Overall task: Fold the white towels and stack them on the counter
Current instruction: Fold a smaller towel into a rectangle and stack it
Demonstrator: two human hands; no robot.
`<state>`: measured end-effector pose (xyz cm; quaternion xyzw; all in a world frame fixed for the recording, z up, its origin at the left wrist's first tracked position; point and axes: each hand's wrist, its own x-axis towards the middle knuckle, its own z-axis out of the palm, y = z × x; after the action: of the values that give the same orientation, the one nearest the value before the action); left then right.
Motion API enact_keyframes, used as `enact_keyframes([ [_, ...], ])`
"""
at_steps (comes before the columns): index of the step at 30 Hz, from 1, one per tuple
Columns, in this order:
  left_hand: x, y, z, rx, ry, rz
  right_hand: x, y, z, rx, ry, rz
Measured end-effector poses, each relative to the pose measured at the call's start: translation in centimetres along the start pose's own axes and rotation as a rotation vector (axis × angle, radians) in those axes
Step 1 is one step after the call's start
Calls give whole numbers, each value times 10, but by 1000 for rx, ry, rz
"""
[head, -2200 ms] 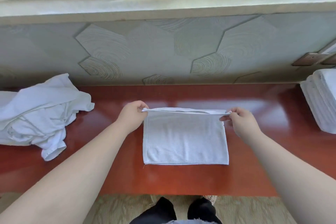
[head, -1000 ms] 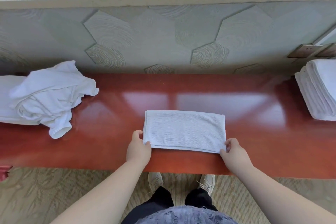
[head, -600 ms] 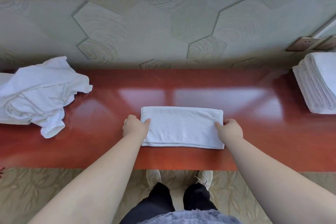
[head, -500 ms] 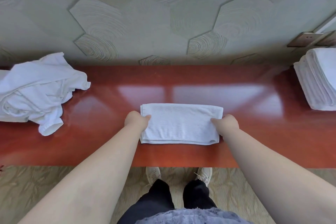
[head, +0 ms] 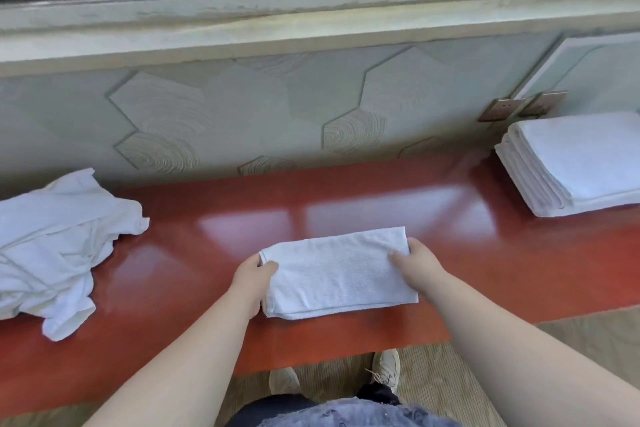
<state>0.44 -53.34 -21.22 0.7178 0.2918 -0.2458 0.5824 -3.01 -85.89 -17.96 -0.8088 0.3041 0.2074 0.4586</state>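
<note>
"White cloth in the middle, is that the folded towel (head: 341,274)?"

"Yes. It is folded into a long strip and sits near the front edge of the red bench (head: 381,198), about midway along it, slightly askew to that edge."

"Who has hold of it?"

"Both hands. The left hand (head: 251,279) grips the left end, with the thumb on top and the fingers curled round the end. The right hand (head: 417,265) grips the right end the same way, thumb lying on the cloth and fingers wrapped round the far corner."

"Is it lifted or lying flat?"

"I cannot tell. The near long edge looks close to the bench."

"What else is on the bench?"

"At the left end there is a pile of loose towels (head: 52,246), crumpled, with one corner hanging towards the front edge. At the right end, against the back edge, there is a stack of folded towels (head: 575,163), several layers deep with neat sides. Both are well apart from the towel being held."

"And behind them?"

"A pale wall with hexagon shapes, two socket plates (head: 498,109) just above the stack, and a window frame higher up."
</note>
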Motion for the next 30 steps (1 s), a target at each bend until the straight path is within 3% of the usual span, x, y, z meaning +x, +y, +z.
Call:
enact_keyframes([
  [8,-10,58,16,-124,-188,49,-40,-25,-54,100,225,-90],
  [15,-20,120,92,-181,-244,171,-42,-22,-141,137,387,-147],
  [24,-41,191,259,-165,-497,30,27,16,-324,161,435,-224],
  [30,-76,222,405,-165,-541,43,83,60,-464,147,401,-246],
])
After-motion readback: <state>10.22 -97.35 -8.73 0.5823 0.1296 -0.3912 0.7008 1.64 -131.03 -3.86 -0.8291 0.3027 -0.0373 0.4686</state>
